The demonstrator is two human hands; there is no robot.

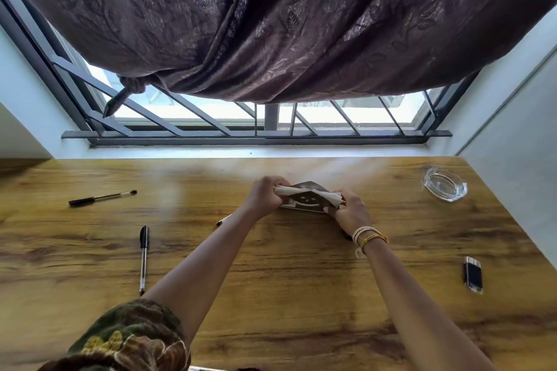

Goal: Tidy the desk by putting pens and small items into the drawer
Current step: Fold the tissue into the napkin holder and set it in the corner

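Note:
Both hands hold a small dark pouch [307, 198] with a white printed face and pale rolled edges, just above the middle of the wooden desk [286, 295]. My left hand [265, 194] grips its left edge and my right hand [351, 212] grips its right edge. A black-capped pen [101, 197] lies at the far left. A second pen [143, 259] lies nearer, pointing toward me. The tip of a third pen [223, 220] shows beside my left forearm, the rest hidden. A black lighter-like item [472, 274] lies at the right. No drawer is in view.
A clear glass ashtray [445, 184] sits at the desk's far right corner. Behind the desk is a barred window [271, 126] under a knotted brown curtain [271, 24]. A white wall [518, 129] borders the desk's right side.

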